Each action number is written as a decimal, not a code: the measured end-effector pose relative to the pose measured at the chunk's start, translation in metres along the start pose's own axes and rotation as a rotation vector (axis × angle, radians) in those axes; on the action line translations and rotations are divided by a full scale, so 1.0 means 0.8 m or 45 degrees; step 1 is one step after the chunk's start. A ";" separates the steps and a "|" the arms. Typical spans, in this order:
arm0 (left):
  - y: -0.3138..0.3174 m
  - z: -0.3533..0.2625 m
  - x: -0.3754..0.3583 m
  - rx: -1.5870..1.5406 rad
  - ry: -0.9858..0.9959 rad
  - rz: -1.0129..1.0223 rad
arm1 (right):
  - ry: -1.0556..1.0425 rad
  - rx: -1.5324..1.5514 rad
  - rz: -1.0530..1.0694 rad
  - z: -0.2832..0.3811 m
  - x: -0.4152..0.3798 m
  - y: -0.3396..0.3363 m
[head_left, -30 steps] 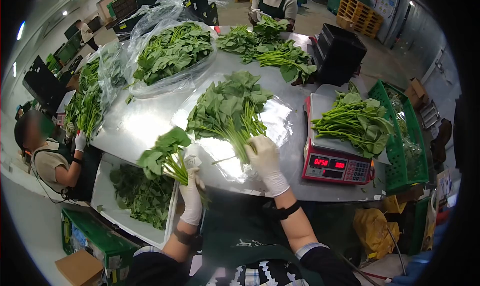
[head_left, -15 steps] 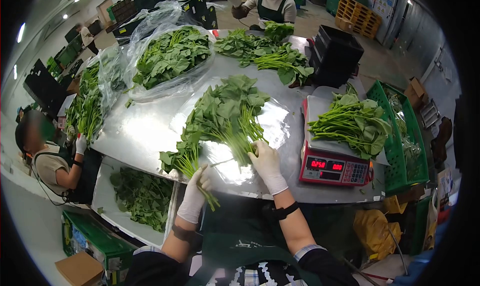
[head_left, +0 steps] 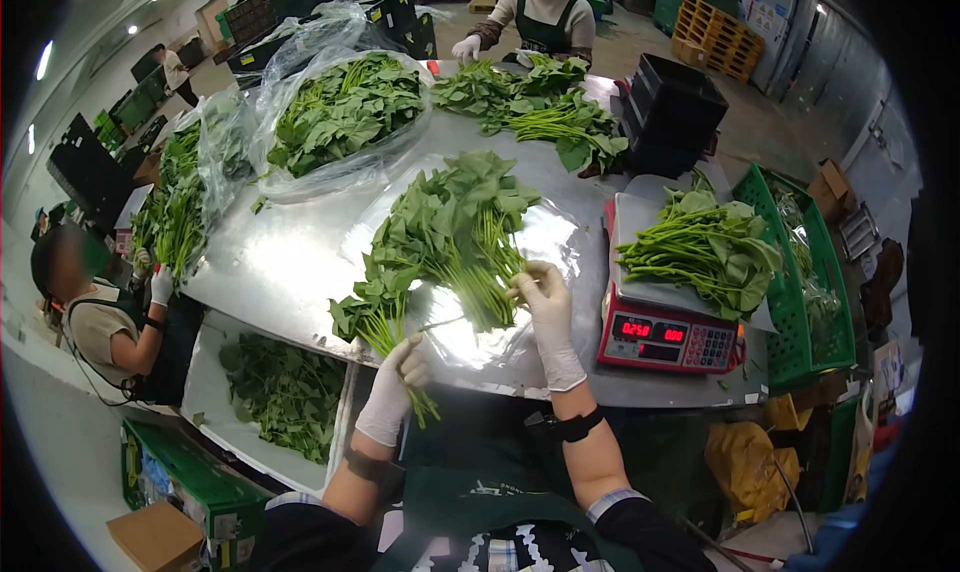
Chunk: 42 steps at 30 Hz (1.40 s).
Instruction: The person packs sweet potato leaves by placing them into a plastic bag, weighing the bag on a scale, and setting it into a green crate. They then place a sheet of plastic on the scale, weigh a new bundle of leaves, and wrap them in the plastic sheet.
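My left hand (head_left: 396, 390), in a white glove, is closed around a small bunch of leafy greens (head_left: 360, 317) at the table's near edge; cut stems poke out below the fist. My gloved right hand (head_left: 545, 300) has thumb and fingers pinched at the stem ends of the larger pile of leafy greens (head_left: 450, 217). That pile lies on the metal table (head_left: 290, 297), leaves pointing away from me, stems toward me. To the right, a red scale (head_left: 668, 334) bears another bunch of greens (head_left: 700, 252) and shows lit red digits.
Clear plastic bags with greens (head_left: 345, 112) lie at the back left. Black crates (head_left: 672, 107) stand behind the scale, a green crate (head_left: 800, 282) at right. Below the table's left edge is a white bin (head_left: 212, 372) of leaves. Co-workers stand at left (head_left: 110, 322) and across (head_left: 545, 17).
My right hand has shifted slightly right and up along the stems. My left hand has moved a little right with its bunch. The co-worker across has lowered a raised hand to the table.
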<state>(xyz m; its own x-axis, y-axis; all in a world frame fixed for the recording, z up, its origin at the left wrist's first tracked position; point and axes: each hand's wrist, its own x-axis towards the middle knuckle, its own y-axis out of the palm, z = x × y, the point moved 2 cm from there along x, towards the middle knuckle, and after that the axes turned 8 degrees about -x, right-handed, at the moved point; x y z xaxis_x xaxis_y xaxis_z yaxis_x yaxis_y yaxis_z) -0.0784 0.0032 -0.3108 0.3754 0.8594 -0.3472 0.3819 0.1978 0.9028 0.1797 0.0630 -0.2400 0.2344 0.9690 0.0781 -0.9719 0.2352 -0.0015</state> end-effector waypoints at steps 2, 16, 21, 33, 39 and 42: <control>0.000 -0.002 0.003 0.005 -0.004 0.013 | -0.092 0.212 -0.295 0.035 -0.014 0.001; -0.021 0.012 0.012 -0.040 0.189 -0.286 | -0.905 -0.466 0.618 0.049 -0.081 0.155; -0.010 0.013 0.006 0.119 0.066 -0.135 | -0.644 -1.331 0.080 -0.002 0.019 0.060; -0.012 0.014 0.005 0.162 0.092 -0.164 | -0.705 -1.557 0.116 -0.022 0.035 0.085; -0.009 0.015 0.005 0.205 0.095 -0.185 | -0.347 -1.106 0.037 -0.023 0.041 0.057; -0.013 0.014 0.006 0.209 0.090 -0.186 | -0.241 -0.855 -0.002 -0.012 0.036 0.038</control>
<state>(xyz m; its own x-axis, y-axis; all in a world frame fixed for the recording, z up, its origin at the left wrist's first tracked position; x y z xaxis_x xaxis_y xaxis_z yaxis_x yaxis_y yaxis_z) -0.0711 0.0000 -0.3243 0.2481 0.8592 -0.4473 0.5624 0.2482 0.7888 0.1568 0.0992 -0.2476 0.1692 0.9531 0.2509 -0.7347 0.2917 -0.6125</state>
